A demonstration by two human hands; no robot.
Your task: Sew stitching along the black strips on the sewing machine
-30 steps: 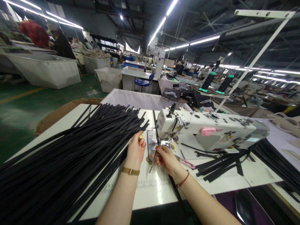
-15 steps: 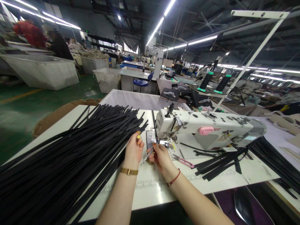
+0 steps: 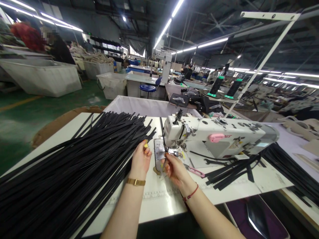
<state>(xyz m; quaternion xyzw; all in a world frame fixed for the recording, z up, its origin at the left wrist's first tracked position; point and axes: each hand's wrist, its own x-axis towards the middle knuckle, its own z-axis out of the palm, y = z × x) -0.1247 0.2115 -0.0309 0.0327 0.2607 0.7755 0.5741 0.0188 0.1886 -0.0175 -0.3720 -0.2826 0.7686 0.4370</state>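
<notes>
My left hand point(image 3: 141, 157) is curled closed beside the front ends of a big bundle of black strips point(image 3: 99, 156). Something small and yellow shows at its fingertips; whether it grips a strip I cannot tell. Just in front of the sewing machine's needle area, my right hand point(image 3: 173, 167) pinches a slim metallic tool point(image 3: 163, 165) that looks like tweezers, partly blurred. The white sewing machine point(image 3: 196, 131) stands with its head above my right fingers. Its metal plate point(image 3: 159, 149) lies between my hands. Pink-handled thread snips point(image 3: 196, 171) rest right of my right hand.
More black strips point(image 3: 229, 172) lie under and right of the machine, near a wrench point(image 3: 215, 162). Black thread cones point(image 3: 216, 86) stand behind. A white bin point(image 3: 139, 103) sits beyond the table point(image 3: 154, 212). Co-workers point(image 3: 58, 46) are far left.
My right hand has turned, and the slim tool has swung from slanting leftward to nearly upright. My left hand is almost unmoved. The view has shifted slightly.
</notes>
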